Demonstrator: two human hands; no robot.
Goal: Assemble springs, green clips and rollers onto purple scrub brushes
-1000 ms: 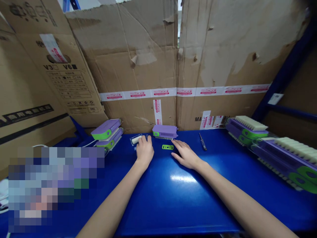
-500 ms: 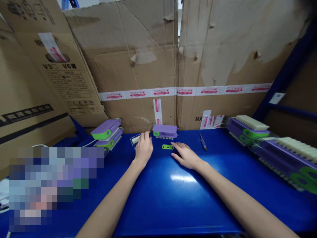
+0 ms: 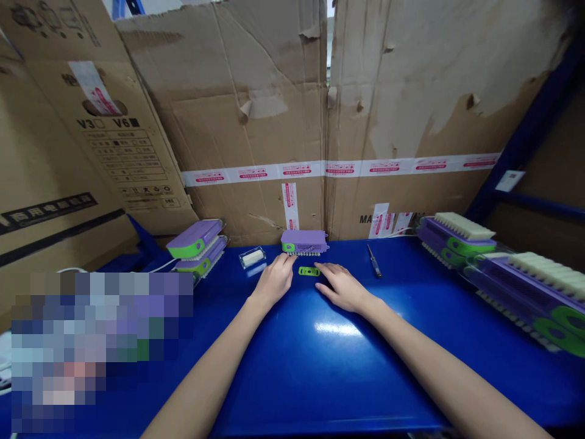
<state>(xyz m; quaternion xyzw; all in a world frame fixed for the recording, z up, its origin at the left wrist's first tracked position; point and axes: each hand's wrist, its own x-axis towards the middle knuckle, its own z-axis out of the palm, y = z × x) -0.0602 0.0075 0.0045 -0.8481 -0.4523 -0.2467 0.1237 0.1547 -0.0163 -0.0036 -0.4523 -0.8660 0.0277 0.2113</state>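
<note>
My left hand [image 3: 276,279] has its fingers bunched together, tips pointing at the lower left corner of a purple brush-like block [image 3: 304,240] with a green end and pale bristles underneath. Whatever those fingertips hold, if anything, is too small to make out. Between my hands a flat green plate with holes [image 3: 309,271] lies on the blue table. My right hand [image 3: 342,286] rests on the table, fingers stretched out, with a fingertip at the plate's right edge. Left of my left hand stands a small clear box with a white piece [image 3: 253,258].
A screwdriver [image 3: 375,262] lies right of my right hand. Purple and green brush blocks are stacked at the left [image 3: 196,244] and along the right [image 3: 457,239]. Cardboard sheets [image 3: 256,134] wall off the back. A pixelated patch hides the near left.
My left hand has moved right and slightly toward me, away from the clear box and up to the purple block's corner. My right hand and the green plate stay in place.
</note>
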